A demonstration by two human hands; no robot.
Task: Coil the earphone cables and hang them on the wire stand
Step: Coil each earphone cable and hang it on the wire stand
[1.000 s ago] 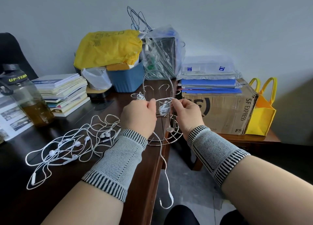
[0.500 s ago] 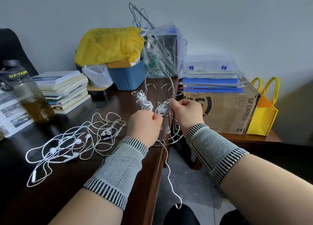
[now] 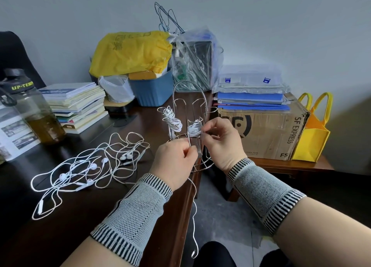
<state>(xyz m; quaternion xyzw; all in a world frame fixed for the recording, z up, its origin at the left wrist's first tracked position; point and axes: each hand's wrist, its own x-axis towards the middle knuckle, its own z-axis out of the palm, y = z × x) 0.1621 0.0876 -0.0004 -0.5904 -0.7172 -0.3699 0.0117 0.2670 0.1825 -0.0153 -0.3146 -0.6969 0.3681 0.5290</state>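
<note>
Right of the wire stand (image 3: 190, 114), we read "SF EXPRESS" on the box (image 3: 267, 134); our left hand (image 3: 173, 162) pinches the cable (image 3: 194, 212), and our right hand (image 3: 220, 142) pinches the coil (image 3: 193, 129).

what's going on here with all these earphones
A person is coiling earphone cables and hanging them on a wire stand at the desk's edge. The right hand pinches a half-wound coil on the stand; the left hand holds its cable, whose loose end dangles off the desk. One finished coil hangs already. A tangle of earphones waits on the desk.
</note>
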